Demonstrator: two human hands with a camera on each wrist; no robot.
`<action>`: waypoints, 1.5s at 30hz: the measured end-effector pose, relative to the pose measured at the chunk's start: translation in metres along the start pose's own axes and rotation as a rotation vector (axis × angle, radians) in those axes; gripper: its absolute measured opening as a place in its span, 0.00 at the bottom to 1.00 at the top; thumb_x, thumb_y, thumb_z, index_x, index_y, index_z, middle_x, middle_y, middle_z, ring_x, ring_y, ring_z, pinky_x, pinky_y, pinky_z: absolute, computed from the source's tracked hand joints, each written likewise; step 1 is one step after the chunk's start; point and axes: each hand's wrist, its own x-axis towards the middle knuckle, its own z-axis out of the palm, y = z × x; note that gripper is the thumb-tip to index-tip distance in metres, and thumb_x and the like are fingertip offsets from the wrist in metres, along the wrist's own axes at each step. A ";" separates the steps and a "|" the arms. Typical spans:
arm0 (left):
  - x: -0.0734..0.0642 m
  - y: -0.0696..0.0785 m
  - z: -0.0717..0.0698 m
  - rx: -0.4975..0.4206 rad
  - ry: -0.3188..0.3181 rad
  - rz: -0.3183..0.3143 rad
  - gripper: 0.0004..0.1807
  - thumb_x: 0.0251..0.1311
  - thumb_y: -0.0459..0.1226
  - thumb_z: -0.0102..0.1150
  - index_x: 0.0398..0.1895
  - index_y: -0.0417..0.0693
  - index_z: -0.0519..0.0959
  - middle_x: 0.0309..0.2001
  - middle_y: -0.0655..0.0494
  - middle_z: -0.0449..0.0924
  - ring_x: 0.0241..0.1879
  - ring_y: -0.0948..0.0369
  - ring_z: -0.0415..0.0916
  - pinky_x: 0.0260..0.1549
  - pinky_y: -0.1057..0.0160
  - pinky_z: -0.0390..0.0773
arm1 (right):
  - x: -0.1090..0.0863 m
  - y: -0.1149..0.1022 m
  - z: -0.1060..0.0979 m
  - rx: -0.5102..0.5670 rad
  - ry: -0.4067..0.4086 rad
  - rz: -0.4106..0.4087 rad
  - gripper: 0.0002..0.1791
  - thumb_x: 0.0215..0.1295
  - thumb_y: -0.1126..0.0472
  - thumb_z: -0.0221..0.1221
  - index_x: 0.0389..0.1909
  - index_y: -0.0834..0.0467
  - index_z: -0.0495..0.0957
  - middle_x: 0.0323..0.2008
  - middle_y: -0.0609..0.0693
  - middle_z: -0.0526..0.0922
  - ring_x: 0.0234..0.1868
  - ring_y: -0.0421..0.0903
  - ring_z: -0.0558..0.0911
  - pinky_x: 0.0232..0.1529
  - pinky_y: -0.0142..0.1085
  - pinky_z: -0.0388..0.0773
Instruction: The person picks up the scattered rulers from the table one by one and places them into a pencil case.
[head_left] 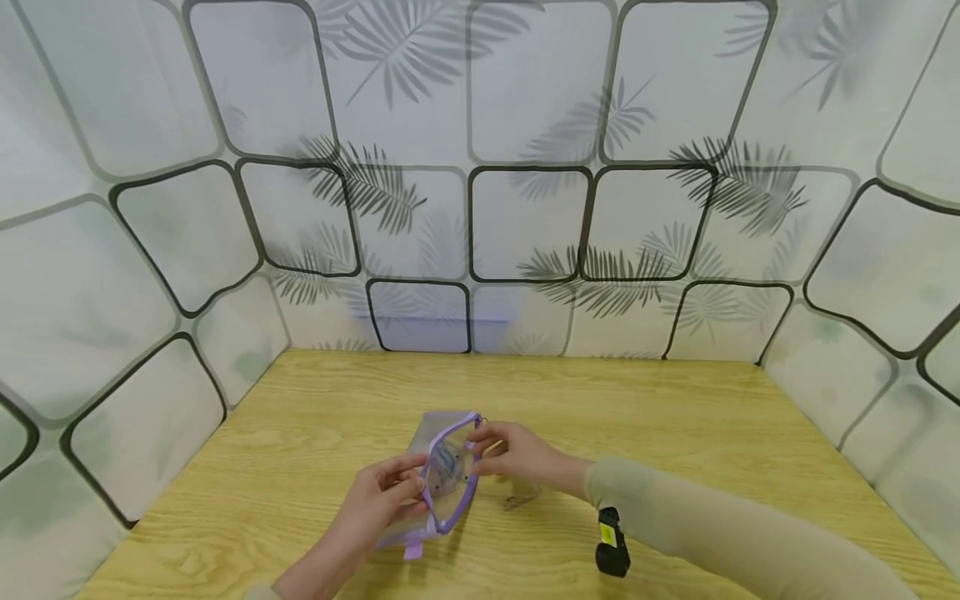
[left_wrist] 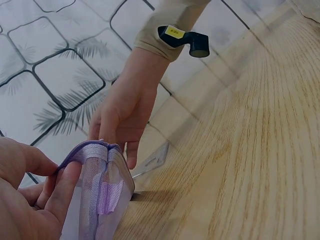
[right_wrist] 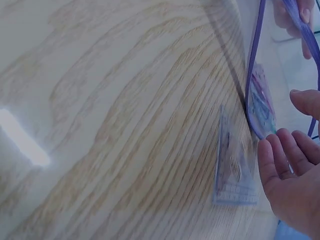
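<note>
A pale zip pouch (head_left: pixel 412 454) with purple edging stands gaping on the table. My left hand (head_left: pixel 386 493) pinches one side of its rim between thumb and fingers, which the left wrist view shows closely. On the opposite side, my right hand (head_left: pixel 517 452) has its fingertips at the purple rim, the thumb well apart and nothing gripped. Through the mouth, a clear item with blue and pink parts (right_wrist: pixel 261 97) shows inside the pouch; its kind cannot be told. A clear plastic set square (right_wrist: pixel 234 172) lies on the table just outside the pouch, below my right hand.
The wood-grain table (head_left: pixel 675 433) extends around the pouch. Patterned curtains (head_left: pixel 525 217) with leaves and rounded squares enclose its back and sides. A black device with a yellow label (head_left: pixel 611 542) is strapped to the right sleeve.
</note>
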 end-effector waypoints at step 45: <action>0.002 0.000 0.000 -0.007 -0.022 -0.006 0.28 0.67 0.31 0.54 0.67 0.26 0.65 0.35 0.60 0.73 0.36 0.66 0.74 0.38 0.72 0.85 | -0.017 0.045 -0.054 -0.460 -0.243 -0.257 0.25 0.56 0.63 0.65 0.58 0.55 0.79 0.62 0.53 0.78 0.63 0.49 0.76 0.69 0.40 0.72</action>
